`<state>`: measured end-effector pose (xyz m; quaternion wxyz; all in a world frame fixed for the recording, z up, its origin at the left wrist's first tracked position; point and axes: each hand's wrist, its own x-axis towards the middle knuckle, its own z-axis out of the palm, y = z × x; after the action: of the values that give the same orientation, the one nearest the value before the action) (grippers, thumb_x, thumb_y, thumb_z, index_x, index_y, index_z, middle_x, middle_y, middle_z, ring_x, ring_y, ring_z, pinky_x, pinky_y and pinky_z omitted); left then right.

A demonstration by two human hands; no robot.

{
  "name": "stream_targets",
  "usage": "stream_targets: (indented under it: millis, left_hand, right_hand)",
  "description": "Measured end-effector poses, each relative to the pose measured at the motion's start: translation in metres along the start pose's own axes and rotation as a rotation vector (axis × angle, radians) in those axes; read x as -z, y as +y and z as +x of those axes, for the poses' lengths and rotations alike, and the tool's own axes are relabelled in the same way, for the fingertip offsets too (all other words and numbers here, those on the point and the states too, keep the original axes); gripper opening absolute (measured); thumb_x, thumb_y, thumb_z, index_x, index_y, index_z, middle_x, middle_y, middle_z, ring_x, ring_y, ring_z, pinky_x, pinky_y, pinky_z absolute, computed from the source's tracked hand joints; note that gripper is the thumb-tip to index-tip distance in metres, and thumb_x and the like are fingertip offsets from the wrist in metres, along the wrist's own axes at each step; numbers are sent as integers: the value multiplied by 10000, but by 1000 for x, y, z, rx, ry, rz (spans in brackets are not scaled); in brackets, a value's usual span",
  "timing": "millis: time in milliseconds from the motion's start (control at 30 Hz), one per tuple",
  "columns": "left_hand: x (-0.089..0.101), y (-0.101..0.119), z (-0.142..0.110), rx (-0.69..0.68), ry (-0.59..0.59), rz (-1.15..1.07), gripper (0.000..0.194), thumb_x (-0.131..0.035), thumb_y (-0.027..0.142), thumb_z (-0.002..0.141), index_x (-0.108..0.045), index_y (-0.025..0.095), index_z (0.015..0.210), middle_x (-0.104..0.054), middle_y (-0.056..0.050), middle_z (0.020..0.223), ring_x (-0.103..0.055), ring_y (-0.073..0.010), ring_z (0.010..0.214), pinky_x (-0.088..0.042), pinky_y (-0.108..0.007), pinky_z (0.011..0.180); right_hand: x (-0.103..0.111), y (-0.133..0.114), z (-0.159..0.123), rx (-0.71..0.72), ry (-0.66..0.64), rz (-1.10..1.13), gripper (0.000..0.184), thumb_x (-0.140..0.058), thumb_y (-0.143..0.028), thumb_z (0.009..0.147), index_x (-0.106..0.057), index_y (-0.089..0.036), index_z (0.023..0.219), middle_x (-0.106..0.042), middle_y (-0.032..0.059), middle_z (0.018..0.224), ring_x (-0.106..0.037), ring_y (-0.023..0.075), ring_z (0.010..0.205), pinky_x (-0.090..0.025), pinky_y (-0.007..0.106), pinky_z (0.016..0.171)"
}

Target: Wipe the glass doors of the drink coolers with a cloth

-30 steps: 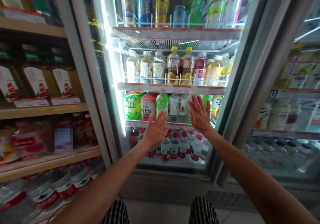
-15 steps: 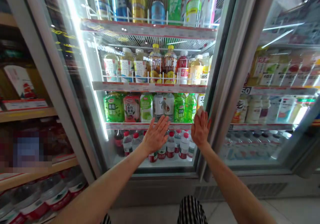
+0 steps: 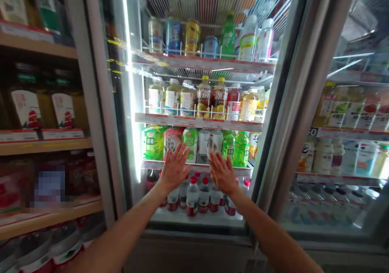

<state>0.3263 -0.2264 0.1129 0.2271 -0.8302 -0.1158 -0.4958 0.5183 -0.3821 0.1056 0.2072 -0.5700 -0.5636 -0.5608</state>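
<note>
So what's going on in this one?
A person stands at a lit drinks cooler, both bare hands raised in front of its shelves. The left hand is spread open just below a pink-labelled bottle; the right hand is at the clear bottles. Reflections suggest glass in between, though contact with it can't be judged. No bottle is gripped; whether something thin lies under the right fingers is too blurred to tell. Red-capped bottles stand on the bottom shelf.
</note>
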Motion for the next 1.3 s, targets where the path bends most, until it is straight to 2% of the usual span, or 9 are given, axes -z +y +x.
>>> stream_targets:
  millis: [67, 233, 367, 433, 600, 833, 1033, 1200, 1300]
  left_hand:
    - [3, -20, -9, 42, 13, 15, 666, -462, 307, 858, -161, 160, 1433, -343, -147, 1437, -229, -251, 1373, -173, -493, 1117]
    - [13, -69, -25, 142, 39, 58, 667, -436, 309, 877, -114, 168, 1445, -295, -157, 1456, -201, -257, 1379, -159, -513, 1114]
    - [20, -95, -36, 200, 66, 65, 660, -410, 313, 891, -82, 182, 1448, -264, -148, 1471, -198, -250, 1382, -146, -513, 1116]
    - [24, -109, -43, 270, 56, 73, 635, -396, 317, 894, -112, 177, 1445, -249, -147, 1478, -201, -255, 1382, -144, -522, 1113]
    - [32, -139, -64, 407, -48, 89, 575, -364, 338, 893, -225, 145, 1416, -243, -153, 1480, -200, -261, 1383, -128, -529, 1114]
    - [37, -147, -75, 379, -81, 108, 566, -366, 325, 888, -242, 134, 1407, -283, -166, 1461, -240, -262, 1370, -174, -530, 1100]
    - [43, -158, -67, 380, -60, 136, 573, -372, 336, 891, -240, 116, 1404, -268, -179, 1464, -243, -266, 1369, -178, -533, 1097]
    - [45, -153, -54, 350, -62, 133, 568, -370, 329, 894, -236, 128, 1409, -263, -162, 1471, -239, -266, 1370, -181, -527, 1099]
    - [45, -152, -45, 331, -37, 120, 579, -376, 331, 894, -222, 132, 1416, -263, -159, 1471, -228, -259, 1374, -157, -514, 1110]
  right_hand:
    - [-2, -2, 14, 11, 1, -11, 634, -424, -215, 856, -184, -264, 1442, -340, 47, 1456, -231, 201, 1377, -121, 478, 1143]
    - [-14, -14, 66, -327, 225, -72, 605, -399, -239, 861, -219, -218, 1438, -186, 93, 1511, -139, 275, 1397, -134, 564, 1104]
    - [-28, -60, 68, 143, -65, 4, 571, -419, -247, 855, -292, -241, 1411, -323, 40, 1466, -140, 200, 1402, -39, 464, 1152]
    - [-28, -66, 78, 215, -104, 5, 553, -412, -255, 863, -301, -261, 1404, -354, 25, 1451, -176, 184, 1393, -9, 455, 1153]
    - [-33, -71, 129, -160, 82, -15, 589, -400, -268, 874, -228, -215, 1434, -255, 79, 1493, -148, 246, 1397, -67, 525, 1127]
    - [-52, -132, 114, 370, -81, 61, 535, -402, -242, 869, -313, -225, 1396, -347, -9, 1455, -96, 153, 1406, 32, 433, 1159]
    - [-47, -114, 165, -69, 26, 23, 542, -377, -271, 887, -280, -198, 1415, -270, 64, 1488, -78, 217, 1410, -20, 511, 1136]
    - [-50, -132, 128, 313, -89, 61, 546, -404, -239, 868, -300, -211, 1403, -314, -11, 1470, -76, 158, 1408, 48, 435, 1155]
    - [-42, -99, 134, 220, -22, 19, 558, -409, -257, 875, -269, -231, 1415, -317, 6, 1470, -115, 171, 1404, 23, 459, 1149]
